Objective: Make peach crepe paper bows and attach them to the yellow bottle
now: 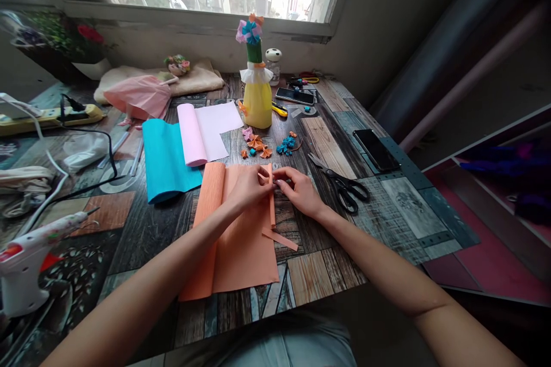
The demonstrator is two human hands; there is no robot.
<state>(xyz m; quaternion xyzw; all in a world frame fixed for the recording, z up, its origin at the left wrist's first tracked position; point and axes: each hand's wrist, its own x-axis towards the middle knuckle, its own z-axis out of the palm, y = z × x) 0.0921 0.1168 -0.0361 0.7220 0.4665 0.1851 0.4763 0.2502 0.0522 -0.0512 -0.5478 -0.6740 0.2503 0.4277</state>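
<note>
View from the head camera over a patterned table point(327, 275), with all places given relative to the orange crepe sheet point(241, 241), which lies flat at the centre with its left edge rolled. At the far right corner of the sheet, the left hand point(249, 186) and the right hand point(301, 189) meet, fingertips close together, both pinching the top of a narrow orange strip point(272, 200) that runs down along the sheet's right edge. The exact grip of the single fingers cannot be told. A second, loose cut strip point(279, 238) lies slantwise just off the sheet's right edge, nearer the person. To the right of the sheet rest black scissors point(342, 183), blades closed, and farther right a dark phone point(376, 149). To the left of the sheet lies a blue crepe sheet point(166, 163); behind the orange sheet and touching the blue one, a partly unrolled pink sheet point(202, 132). Beyond the sheet's far edge are small folded orange pieces point(258, 144) and blue pieces point(286, 144), and behind these a yellow bottle point(257, 100) topped with paper flowers. Far to the left of the sheet, near the table's front edge, stands a white glue gun point(30, 258).
</note>
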